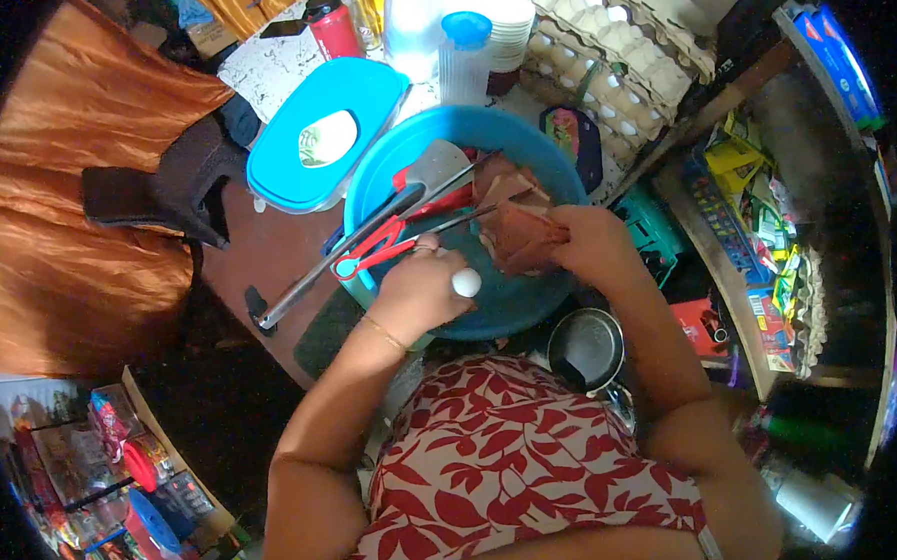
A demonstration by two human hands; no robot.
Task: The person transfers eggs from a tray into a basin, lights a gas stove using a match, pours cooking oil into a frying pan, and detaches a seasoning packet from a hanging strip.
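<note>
My left hand (pixel 424 289) is closed over the near left side of a large blue plastic basin (pixel 364 179). At its curled fingers shows a smooth white round thing that looks like an egg (pixel 466 282). Red-handled scissors (pixel 372 251) lie beside that hand across the rim, blades pointing into the basin. My right hand (pixel 595 239) pinches the edge of a crumpled reddish-brown, paper-like piece (pixel 529 234) inside the basin. A long metal rod-like tool (pixel 342 250) leans over the left rim.
A container with a blue lid (pixel 298 151) stands left of the basin. Stacked egg trays (pixel 609 68) are at back right, near a red bottle (pixel 332 27) and a clear pitcher (pixel 464 64). A dark pan (pixel 586 349) sits by my body. Shelves (pixel 733 258) flank the right.
</note>
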